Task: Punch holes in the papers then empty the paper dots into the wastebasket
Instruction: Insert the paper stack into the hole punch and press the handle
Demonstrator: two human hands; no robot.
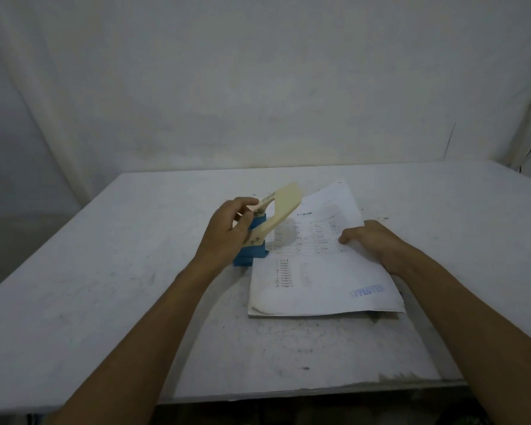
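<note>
The task appears to be at the punching stage. The hole punch [259, 231] stands on the table [105, 271] with its lever raised, and the left edge of the papers [316, 265] sits at or in its slot; whether the edge is fully inserted cannot be told. No punched holes are visible in the sheets. Emptying the paper dots is not yet done, and no wastebasket is in view.

The left hand [227, 231] has its fingers closed around the rear of the punch. The right hand [370, 240] lies palm down on the papers, fingers together, pressing them flat.

The punch has a blocky blue base and a smooth cream lever, broad and flat at its free end. The papers are thin, white, printed sheets with slightly curled corners. The table surface is matte white and scuffed.
</note>
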